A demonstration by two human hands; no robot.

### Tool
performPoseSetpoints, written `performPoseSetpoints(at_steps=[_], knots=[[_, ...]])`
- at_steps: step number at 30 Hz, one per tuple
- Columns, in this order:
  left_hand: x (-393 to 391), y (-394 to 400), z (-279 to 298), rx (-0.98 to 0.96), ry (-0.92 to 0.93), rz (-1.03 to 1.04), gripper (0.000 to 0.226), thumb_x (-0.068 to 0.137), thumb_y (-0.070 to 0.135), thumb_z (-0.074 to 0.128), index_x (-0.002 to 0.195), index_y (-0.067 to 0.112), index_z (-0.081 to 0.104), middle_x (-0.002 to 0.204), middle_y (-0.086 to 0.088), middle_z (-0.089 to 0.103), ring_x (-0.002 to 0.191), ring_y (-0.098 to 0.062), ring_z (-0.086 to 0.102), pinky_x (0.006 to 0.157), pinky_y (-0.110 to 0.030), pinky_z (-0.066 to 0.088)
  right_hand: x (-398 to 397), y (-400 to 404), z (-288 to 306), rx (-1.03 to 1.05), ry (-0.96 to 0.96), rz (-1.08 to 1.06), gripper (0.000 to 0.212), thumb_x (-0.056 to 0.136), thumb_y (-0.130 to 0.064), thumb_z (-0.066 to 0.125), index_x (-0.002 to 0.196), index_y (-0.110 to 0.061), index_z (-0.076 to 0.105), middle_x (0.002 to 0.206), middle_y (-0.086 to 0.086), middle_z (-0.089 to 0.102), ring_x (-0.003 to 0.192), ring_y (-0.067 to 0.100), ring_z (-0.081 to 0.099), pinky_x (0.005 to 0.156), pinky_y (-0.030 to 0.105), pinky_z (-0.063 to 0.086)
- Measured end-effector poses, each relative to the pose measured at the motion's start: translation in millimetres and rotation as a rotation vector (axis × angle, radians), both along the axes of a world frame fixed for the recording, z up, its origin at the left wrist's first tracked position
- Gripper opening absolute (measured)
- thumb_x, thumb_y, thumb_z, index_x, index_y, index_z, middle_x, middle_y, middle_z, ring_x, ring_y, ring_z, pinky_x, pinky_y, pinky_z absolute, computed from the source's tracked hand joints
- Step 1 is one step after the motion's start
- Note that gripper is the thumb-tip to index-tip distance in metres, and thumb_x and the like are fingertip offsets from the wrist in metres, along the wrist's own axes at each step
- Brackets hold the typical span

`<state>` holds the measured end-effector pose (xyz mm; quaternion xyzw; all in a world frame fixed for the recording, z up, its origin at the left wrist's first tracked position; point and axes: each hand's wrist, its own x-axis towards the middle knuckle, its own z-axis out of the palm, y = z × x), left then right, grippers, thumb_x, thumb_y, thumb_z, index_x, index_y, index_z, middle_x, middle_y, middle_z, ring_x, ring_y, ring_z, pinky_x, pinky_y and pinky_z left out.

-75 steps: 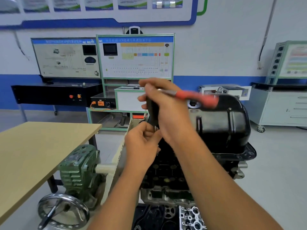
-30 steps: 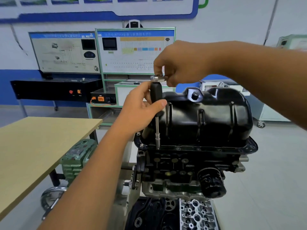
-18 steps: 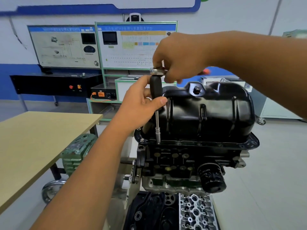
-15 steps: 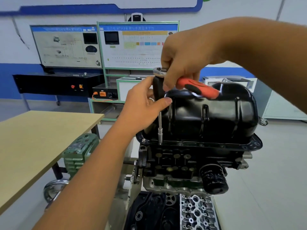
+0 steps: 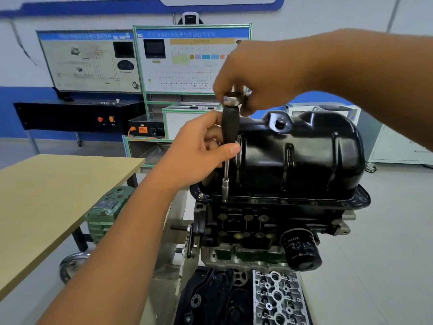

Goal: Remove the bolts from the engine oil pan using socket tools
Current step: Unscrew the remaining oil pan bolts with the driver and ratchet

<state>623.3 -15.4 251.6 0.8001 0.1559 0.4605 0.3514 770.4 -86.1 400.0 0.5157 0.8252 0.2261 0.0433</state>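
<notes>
Two hands on one tool: left hand point(image 5: 201, 148) wraps the black driver point(image 5: 230, 125) handle, keeping the shaft upright so the socket point(image 5: 225, 190) sits on a flange bolt. Right hand point(image 5: 255, 76) pinches the ratchet head point(image 5: 232, 99) on top, likely to turn it. Oil pan point(image 5: 304, 156) just behind, bolted down; workbench point(image 5: 58, 195) off left.

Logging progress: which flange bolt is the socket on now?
The one second from the oil pan flange's left end; the socket covers it, right of the exposed corner bolt.
</notes>
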Motion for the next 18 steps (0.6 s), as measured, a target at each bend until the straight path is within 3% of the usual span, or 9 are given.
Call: performPoseSetpoints(at_steps=[1, 3, 7, 9, 12, 14, 16, 18], knots=[[0.1, 0.0, 0.4, 0.003, 0.019, 0.005, 0.035, 0.089, 0.006, 0.075, 0.121, 0.012, 0.062, 0.100, -0.025, 0.069, 0.067, -0.050, 0.051, 0.062, -0.056, 0.049, -1.0, 2.4, -3.7, 0.064, -0.069, 0.040, 0.015, 0.078, 0.000, 0.072, 0.079, -0.013, 0.064, 0.071, 0.001, 0.062, 0.075, 0.029, 0.059, 0.069, 0.039, 0.049], [2.2, -0.2, 0.2, 0.013, 0.020, 0.039, 0.034, 0.088, 0.004, 0.076, 0.119, 0.011, 0.063, 0.096, -0.033, 0.064, 0.065, -0.040, 0.049, 0.060, -0.050, 0.042, -0.9, 2.9, -5.3, 0.069, -0.023, 0.011, 0.011, 0.079, -0.004, 0.073, 0.075, -0.008, 0.063, 0.065, 0.004, 0.061, 0.069, 0.030, 0.059, 0.069, 0.040, 0.051], [8.9, -1.7, -4.0, 0.030, -0.051, 0.153, 0.024, 0.084, 0.005, 0.081, 0.099, 0.016, 0.066, 0.069, -0.009, 0.051, 0.060, -0.015, 0.040, 0.059, -0.032, 0.038, -2.7, -11.0, 13.3, -0.393, 0.461, -0.303, 0.029, 0.077, -0.028, 0.085, 0.068, -0.004, 0.069, 0.066, 0.013, 0.073, 0.055, 0.026, 0.072, 0.054, 0.038, 0.061], [11.4, -3.2, -4.8, 0.034, -0.055, 0.168, 0.021, 0.084, 0.006, 0.082, 0.096, 0.009, 0.065, 0.070, -0.011, 0.050, 0.063, -0.016, 0.042, 0.061, -0.033, 0.039, 0.2, -10.5, 15.6, -0.307, 0.331, -0.212, 0.030, 0.074, -0.033, 0.085, 0.065, -0.009, 0.069, 0.062, 0.007, 0.071, 0.052, 0.020, 0.067, 0.054, 0.036, 0.058], [10.0, -6.7, -4.3, -0.019, -0.041, 0.031, 0.019, 0.089, -0.001, 0.075, 0.099, 0.011, 0.065, 0.089, -0.022, 0.066, 0.082, -0.026, 0.061, 0.078, -0.043, 0.054, 0.1, -5.0, 6.2, 0.078, -0.070, 0.026, 0.009, 0.080, -0.016, 0.078, 0.082, -0.014, 0.070, 0.070, -0.003, 0.066, 0.067, 0.020, 0.059, 0.067, 0.036, 0.051], [10.5, -8.9, -6.2, -0.085, -0.067, -0.017, 0.028, 0.091, -0.007, 0.069, 0.100, 0.018, 0.063, 0.091, -0.015, 0.070, 0.087, -0.029, 0.070, 0.085, -0.043, 0.059, 0.1, -2.2, 2.9, 0.145, -0.073, 0.039, 0.007, 0.081, -0.012, 0.074, 0.085, -0.013, 0.070, 0.071, -0.006, 0.063, 0.068, 0.018, 0.056, 0.071, 0.037, 0.050], [14.1, -9.6, -8.9, -0.138, -0.116, -0.015, 0.028, 0.091, -0.010, 0.067, 0.099, 0.016, 0.062, 0.085, -0.008, 0.071, 0.073, -0.027, 0.072, 0.079, -0.042, 0.063, -1.6, -5.6, 7.1, 0.001, 0.101, -0.119, 0.022, 0.077, -0.025, 0.080, 0.077, -0.006, 0.067, 0.062, -0.001, 0.066, 0.060, 0.020, 0.061, 0.064, 0.037, 0.053], [15.6, -8.9, -11.9, -0.185, -0.153, 0.004, 0.027, 0.091, -0.009, 0.068, 0.100, 0.015, 0.062, 0.077, 0.000, 0.071, 0.065, -0.023, 0.071, 0.072, -0.046, 0.063, -1.3, -10.5, 15.8, -0.298, 0.395, -0.266, 0.033, 0.074, -0.034, 0.086, 0.070, -0.006, 0.070, 0.062, 0.007, 0.072, 0.060, 0.026, 0.072, 0.058, 0.037, 0.059]])
